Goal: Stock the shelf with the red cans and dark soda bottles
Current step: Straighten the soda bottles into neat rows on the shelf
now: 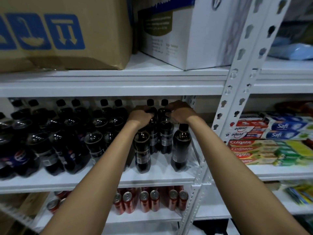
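Your left hand (141,116) and your right hand (180,111) are both reached deep into the middle shelf (152,179), a smooth white-painted metal board. Each hand has its fingers curled over the top of a dark soda bottle (152,131) in the back rows, your left hand gripping the neck of one and your right hand clenched round the cap area of its neighbour (166,133). The bottles are glossy clear plastic filled with near-black liquid, round-shouldered, with black screw caps and paper-like label bands. Two stand nearer the shelf edge, one (142,150) under your left wrist and one (180,146) below your right wrist. More of them crowd the left part of the shelf. On the shelf below, the red cans (150,201) stand upright in pairs, slim cylinders with dull silver lids. Above sit a creased brown cardboard box (67,31) and a white carton (186,34). Right of the perforated white upright (243,82) lie flat toothpaste boxes (264,146).
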